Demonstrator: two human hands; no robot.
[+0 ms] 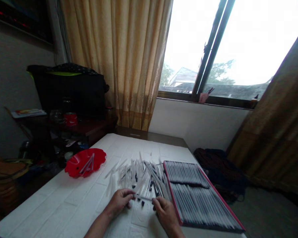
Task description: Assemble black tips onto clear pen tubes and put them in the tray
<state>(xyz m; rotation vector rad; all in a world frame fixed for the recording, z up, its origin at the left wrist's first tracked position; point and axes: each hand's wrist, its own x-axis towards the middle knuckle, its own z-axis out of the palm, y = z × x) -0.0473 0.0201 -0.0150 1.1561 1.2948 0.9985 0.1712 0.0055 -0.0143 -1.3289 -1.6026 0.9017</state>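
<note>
**Slender rod held between two hands, near side of desk**

Step in hand (judged): two-handed handling of a single piece. Left hand pinched on the left end of a slender rod; right hand pinched at its right end. The rod lies nearly level, on the near side of a loose heap of clear and dark sticks. Small dark pieces sit just beneath it (too blurred to identify). Right: red-edged tray, rows filled. Far left on the desk: red bowl with a few sticks. Next move probably calls for steady fingertips and the rod's ends kept in line.
</note>
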